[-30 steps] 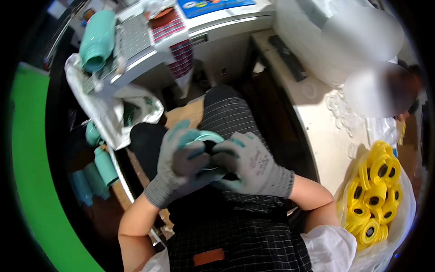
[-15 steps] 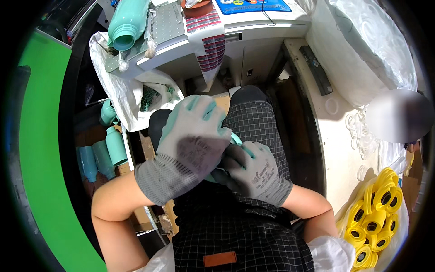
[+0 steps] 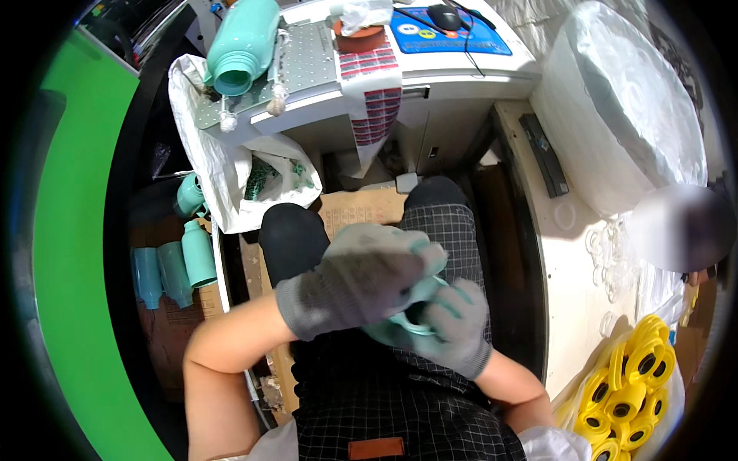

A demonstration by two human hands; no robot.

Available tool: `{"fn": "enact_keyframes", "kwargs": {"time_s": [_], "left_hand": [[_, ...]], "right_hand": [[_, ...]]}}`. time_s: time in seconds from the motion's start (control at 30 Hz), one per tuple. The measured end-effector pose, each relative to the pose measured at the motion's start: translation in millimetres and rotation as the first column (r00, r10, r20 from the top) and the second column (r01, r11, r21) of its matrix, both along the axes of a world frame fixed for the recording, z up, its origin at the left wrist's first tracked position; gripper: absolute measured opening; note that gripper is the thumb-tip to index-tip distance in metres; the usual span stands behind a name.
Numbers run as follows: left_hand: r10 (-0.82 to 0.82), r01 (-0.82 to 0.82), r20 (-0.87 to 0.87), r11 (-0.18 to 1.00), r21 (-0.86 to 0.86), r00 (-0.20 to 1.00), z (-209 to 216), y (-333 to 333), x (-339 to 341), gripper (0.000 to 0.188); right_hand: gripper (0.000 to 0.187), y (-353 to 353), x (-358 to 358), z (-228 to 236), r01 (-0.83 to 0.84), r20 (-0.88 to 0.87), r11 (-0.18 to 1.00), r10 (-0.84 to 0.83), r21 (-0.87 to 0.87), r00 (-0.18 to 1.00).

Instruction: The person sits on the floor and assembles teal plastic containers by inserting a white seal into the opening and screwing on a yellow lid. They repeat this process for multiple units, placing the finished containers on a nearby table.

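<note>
One round-mouthed green piece point(image 3: 415, 329) is grasped by right fingers point(image 3: 453, 305), grip unclear for left fingers point(image 3: 430, 259).

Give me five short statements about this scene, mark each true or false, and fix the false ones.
1. The left hand and right hand are both gloved. True.
2. The bottle on the table has a lid on. False: the bottle's mouth is open.
3. The mouse rests on a blue mat. True.
4. The teal part lies on the table. False: the teal part is between the hands.
5. The yellow parts are at lower right. True.
</note>
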State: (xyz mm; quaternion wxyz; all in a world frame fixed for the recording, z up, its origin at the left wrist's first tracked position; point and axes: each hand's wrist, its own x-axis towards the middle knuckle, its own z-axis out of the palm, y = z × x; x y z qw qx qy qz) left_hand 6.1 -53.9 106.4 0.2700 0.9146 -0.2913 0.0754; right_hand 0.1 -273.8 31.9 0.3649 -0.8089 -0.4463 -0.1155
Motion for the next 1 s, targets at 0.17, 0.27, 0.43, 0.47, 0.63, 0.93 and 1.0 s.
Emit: {"fn": "enact_keyframes", "kwargs": {"time_s": [0.17,0.27,0.43,0.47,0.63,0.93,1.0], "left_hand": [[0.324,-0.317,-0.05,0.864,-0.39,0.945,-82,-37,-56,0.06],[0.193,-0.163,0.102,0.955,-0.247,0.976,-60,-70,-64,0.054],[0.216,-0.135,0.088,0.83,-0.541,0.972,-61,-11,-8,0.039],[0.29,-0.199,0.059,0.777,-0.597,0.955,-69,17,9,0.038],[0.494,-0.74,-0.594,0.17,-0.65,0.635,-155,81,134,0.029],[0.71,-0.74,-0.339,0.379,-0.555,0.618,-168,59,130,0.058],[0.74,-0.65,-0.186,0.406,-0.642,0.647,-164,64,119,0.053]], "right_hand": [[0.07,-83,-23,-18,0.367,-0.564,0.891,-0.164,0.267,0.809],[0.076,-88,-33,20,0.367,-0.922,0.93,-0.134,0.008,0.362],[0.054,-131,-32,-16,0.543,-0.962,0.811,0.081,0.216,0.262],[0.059,-138,-32,-18,0.616,-0.945,0.718,0.218,0.323,0.242],[0.072,-91,-14,-3,0.717,-0.83,0.433,0.168,0.546,0.532],[0.114,-119,-34,-39,0.582,-0.634,0.789,-0.351,0.196,0.689],[0.107,-115,-31,-36,0.579,-0.627,0.79,-0.35,0.202,0.696]]}}
